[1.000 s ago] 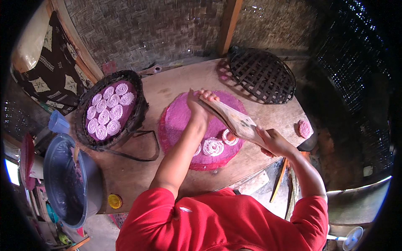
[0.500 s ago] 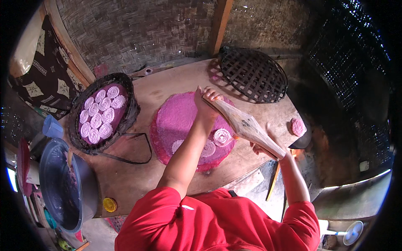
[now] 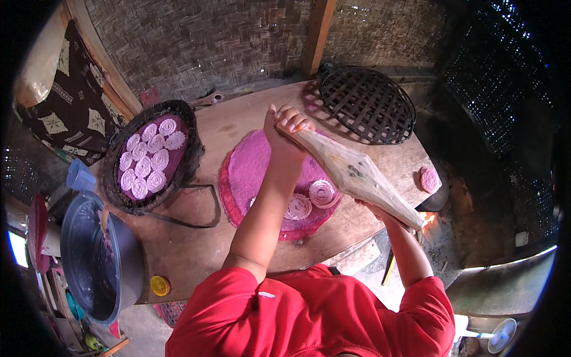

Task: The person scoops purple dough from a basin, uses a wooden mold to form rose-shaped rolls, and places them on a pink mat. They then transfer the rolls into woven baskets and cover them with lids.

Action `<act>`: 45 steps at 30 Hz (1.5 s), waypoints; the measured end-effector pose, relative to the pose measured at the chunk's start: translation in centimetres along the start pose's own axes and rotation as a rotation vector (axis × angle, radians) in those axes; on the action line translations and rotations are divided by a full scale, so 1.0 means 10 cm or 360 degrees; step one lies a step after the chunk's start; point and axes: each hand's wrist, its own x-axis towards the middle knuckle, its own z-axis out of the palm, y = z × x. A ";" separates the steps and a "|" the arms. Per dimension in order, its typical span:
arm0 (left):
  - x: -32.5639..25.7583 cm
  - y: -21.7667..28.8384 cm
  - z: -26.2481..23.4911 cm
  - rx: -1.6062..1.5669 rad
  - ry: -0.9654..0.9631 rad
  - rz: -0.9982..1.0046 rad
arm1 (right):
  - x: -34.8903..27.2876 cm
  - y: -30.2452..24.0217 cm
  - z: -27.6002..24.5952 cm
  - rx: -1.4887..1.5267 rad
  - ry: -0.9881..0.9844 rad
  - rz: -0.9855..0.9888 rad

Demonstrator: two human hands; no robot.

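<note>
My left hand [image 3: 289, 126] is closed round the upper left end of a long wooden dough press [image 3: 351, 172], broad in the middle. My right hand [image 3: 378, 212] holds its lower right part from beneath, its fingers mostly hidden. The press slants above a round pink mat [image 3: 256, 156] with a frilled darker edge. Two pale pink dough swirls, one on the right [image 3: 322, 194] and one nearer me [image 3: 298, 206], lie on the mat's near right side. A bit of another shows beside my left forearm.
On the table [image 3: 238, 116] stands a dark basket [image 3: 194, 152] of several swirls, left. A black lattice tray [image 3: 369, 106] lies at the back, a pink lump [image 3: 429, 179] at right. Nearby are a grey basin [image 3: 128, 262], blue cup [image 3: 80, 176], yellow disc [image 3: 160, 285] and fire [image 3: 427, 220].
The press has turned so more of its broad face shows, and its lower end has shifted right. My right fingers, partly visible before, are now mostly beneath it. The view has shifted slightly.
</note>
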 end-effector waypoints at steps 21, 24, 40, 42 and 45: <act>-0.23 0.48 1.15 0.0999 0.0149 0.0186 | -0.19 -0.35 1.46 -0.1777 0.0187 0.0259; -0.83 0.29 1.15 0.1566 0.0382 0.0104 | -0.26 -0.24 1.71 -0.1706 0.0133 0.0233; -2.50 1.14 0.99 0.3991 0.0201 0.0211 | 0.40 0.87 2.91 -0.3178 -0.0499 -0.1459; -2.74 1.25 1.19 0.4643 -0.0071 0.0098 | 0.77 0.80 3.04 -0.3176 -0.0578 -0.1809; -2.93 1.34 1.48 0.4491 0.0136 -0.0361 | 0.78 0.99 3.10 -0.3286 -0.0758 -0.0560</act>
